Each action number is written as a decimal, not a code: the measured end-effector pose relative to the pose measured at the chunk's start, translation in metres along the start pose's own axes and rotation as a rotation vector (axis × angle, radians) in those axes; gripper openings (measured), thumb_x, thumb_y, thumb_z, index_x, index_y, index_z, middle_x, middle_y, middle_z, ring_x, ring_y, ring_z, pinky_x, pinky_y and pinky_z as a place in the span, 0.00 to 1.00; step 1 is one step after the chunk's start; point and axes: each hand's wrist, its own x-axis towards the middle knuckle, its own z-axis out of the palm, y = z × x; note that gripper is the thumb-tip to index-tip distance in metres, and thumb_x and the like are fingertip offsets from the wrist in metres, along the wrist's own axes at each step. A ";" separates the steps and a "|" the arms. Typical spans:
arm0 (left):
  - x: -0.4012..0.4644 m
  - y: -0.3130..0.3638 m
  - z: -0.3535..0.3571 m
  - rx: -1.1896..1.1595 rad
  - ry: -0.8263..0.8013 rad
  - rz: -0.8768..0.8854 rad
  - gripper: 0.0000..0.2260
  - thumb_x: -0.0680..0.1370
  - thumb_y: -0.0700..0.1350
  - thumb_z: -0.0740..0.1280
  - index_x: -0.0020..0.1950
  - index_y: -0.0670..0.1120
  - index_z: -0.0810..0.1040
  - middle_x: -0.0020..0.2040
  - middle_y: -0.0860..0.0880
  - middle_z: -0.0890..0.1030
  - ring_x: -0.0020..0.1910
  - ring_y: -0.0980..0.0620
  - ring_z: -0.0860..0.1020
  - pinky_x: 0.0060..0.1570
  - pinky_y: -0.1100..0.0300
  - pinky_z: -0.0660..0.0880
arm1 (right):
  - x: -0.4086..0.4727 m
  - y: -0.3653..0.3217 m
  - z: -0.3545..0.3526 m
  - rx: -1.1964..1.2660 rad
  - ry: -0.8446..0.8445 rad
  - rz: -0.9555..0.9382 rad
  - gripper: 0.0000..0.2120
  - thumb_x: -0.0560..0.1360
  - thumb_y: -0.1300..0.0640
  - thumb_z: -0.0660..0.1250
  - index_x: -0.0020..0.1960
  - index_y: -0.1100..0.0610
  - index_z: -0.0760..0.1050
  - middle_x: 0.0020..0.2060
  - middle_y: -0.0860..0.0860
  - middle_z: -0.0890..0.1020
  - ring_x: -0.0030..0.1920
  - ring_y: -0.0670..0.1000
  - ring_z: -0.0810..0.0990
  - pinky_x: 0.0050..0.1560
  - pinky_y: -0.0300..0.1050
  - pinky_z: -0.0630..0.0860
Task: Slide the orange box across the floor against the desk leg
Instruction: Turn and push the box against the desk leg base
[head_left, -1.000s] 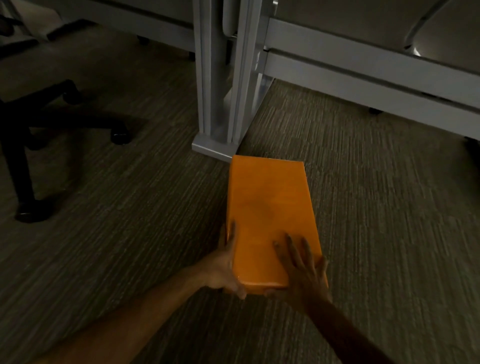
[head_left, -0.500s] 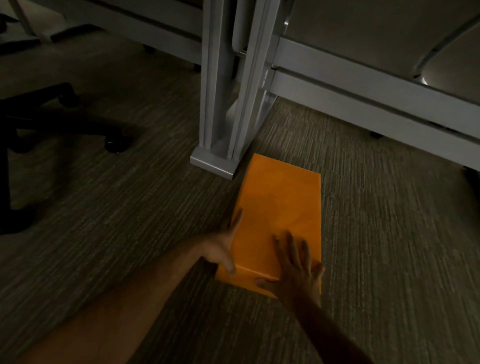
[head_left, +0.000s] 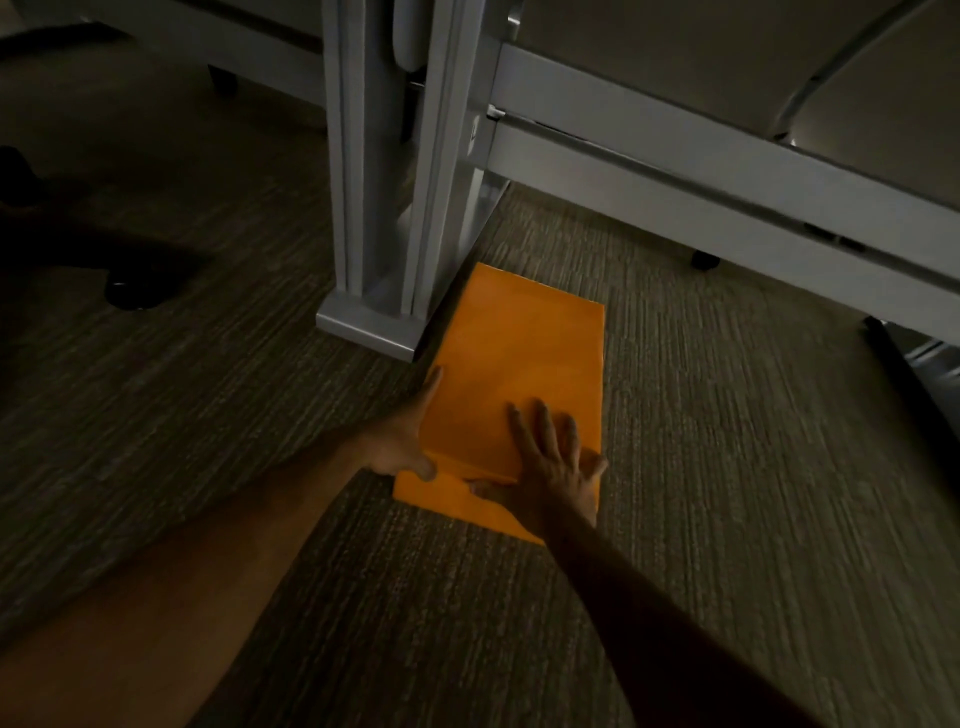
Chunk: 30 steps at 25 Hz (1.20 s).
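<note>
— What fills the view?
— Striped carpet floor (head_left: 727, 519), with a grey desk leg (head_left: 384, 208) standing on it and a long rail (head_left: 701, 171) running off to the right.
— And the orange box (head_left: 524, 364)?
— Flat on the floor, its left edge right beside the leg's foot; I cannot tell if they touch.
— The hands?
— Left hand (head_left: 405, 441) flat and spread against the box's near-left side. Right hand (head_left: 550, 467) lies on top, fingers apart, thumb on the near face.

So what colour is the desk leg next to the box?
Light grey metal desk leg, clearest in the head view.
</note>
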 end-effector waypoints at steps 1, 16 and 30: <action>0.000 0.001 0.000 -0.010 -0.002 -0.003 0.67 0.62 0.42 0.82 0.66 0.76 0.26 0.81 0.48 0.53 0.74 0.45 0.65 0.66 0.43 0.71 | 0.000 0.000 0.000 0.000 0.003 0.000 0.56 0.58 0.14 0.52 0.76 0.32 0.29 0.82 0.47 0.38 0.80 0.62 0.38 0.67 0.84 0.45; -0.032 0.000 0.036 0.028 0.309 -0.023 0.52 0.74 0.40 0.74 0.78 0.66 0.38 0.81 0.48 0.54 0.64 0.56 0.68 0.54 0.60 0.70 | 0.006 0.016 -0.009 0.229 0.011 -0.009 0.43 0.67 0.18 0.47 0.78 0.30 0.41 0.82 0.43 0.44 0.81 0.58 0.45 0.71 0.79 0.50; -0.037 -0.038 0.091 -0.505 0.507 -0.100 0.12 0.80 0.47 0.68 0.62 0.59 0.73 0.58 0.50 0.81 0.59 0.47 0.79 0.61 0.47 0.74 | -0.022 0.025 0.040 1.580 0.271 0.747 0.55 0.53 0.31 0.80 0.74 0.49 0.67 0.57 0.52 0.78 0.48 0.54 0.78 0.56 0.65 0.77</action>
